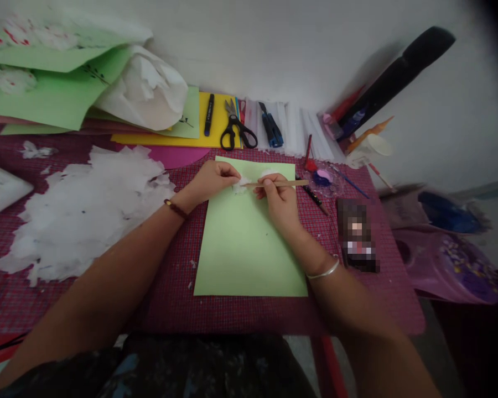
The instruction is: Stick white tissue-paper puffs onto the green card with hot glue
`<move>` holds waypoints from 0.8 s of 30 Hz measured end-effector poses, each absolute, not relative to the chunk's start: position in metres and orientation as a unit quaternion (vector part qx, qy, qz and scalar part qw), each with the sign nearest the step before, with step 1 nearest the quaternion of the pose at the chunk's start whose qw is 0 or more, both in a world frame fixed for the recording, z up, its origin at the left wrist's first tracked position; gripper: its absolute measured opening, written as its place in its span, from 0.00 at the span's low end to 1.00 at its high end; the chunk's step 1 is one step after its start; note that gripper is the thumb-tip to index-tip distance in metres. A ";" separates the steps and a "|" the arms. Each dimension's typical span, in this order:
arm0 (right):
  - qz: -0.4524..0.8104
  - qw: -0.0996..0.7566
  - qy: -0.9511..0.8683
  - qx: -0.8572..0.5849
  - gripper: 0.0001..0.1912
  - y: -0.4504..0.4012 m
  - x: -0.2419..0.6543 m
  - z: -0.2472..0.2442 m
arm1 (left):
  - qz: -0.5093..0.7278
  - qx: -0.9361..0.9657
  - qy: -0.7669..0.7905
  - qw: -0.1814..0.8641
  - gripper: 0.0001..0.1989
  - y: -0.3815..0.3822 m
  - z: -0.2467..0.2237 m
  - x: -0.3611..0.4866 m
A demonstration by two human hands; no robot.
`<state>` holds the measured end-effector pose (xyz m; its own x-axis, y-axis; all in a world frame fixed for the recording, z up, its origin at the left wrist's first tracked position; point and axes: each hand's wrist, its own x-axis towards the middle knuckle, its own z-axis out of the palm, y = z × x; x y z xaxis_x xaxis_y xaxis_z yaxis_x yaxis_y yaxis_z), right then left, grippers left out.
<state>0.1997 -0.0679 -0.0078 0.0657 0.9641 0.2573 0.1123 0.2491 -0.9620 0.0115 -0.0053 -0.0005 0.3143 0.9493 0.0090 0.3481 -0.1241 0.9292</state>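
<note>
A light green sheet of paper (pixel 249 243) lies on the checked tablecloth in front of me. Over its upper part, my left hand (pixel 216 179) pinches a small piece of white tissue paper (pixel 241 187) between thumb and fingers. My right hand (pixel 280 202) is closed around a thin flat wooden stick (pixel 294 183), whose left end meets the white piece. Another white tuft (pixel 269 172) shows just behind my right fingers, partly hidden by them. How firmly the tissue sits on the sheet I cannot tell.
Left lies a heap of torn white tissue (pixel 78 215). Along the back are a marker (pixel 209 115), black scissors (pixel 234 130), a utility knife (pixel 270 126) and white sticks (pixel 294 130). A paint palette (pixel 326 178) and a phone-like object (pixel 357 235) are right.
</note>
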 end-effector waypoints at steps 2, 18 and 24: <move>0.371 0.547 -0.580 -0.477 0.09 -0.069 0.200 -0.008 | 0.346 0.664 0.491 0.445 0.07 -0.006 0.000 0.011; 0.322 0.504 -0.651 -0.468 0.11 -0.079 0.202 0.002 | 0.411 0.538 0.488 0.552 0.05 -0.009 0.007 0.008; 0.456 0.575 -0.482 -0.479 0.18 -0.065 0.203 -0.011 | 0.447 0.491 0.473 0.579 0.03 -0.010 0.039 -0.019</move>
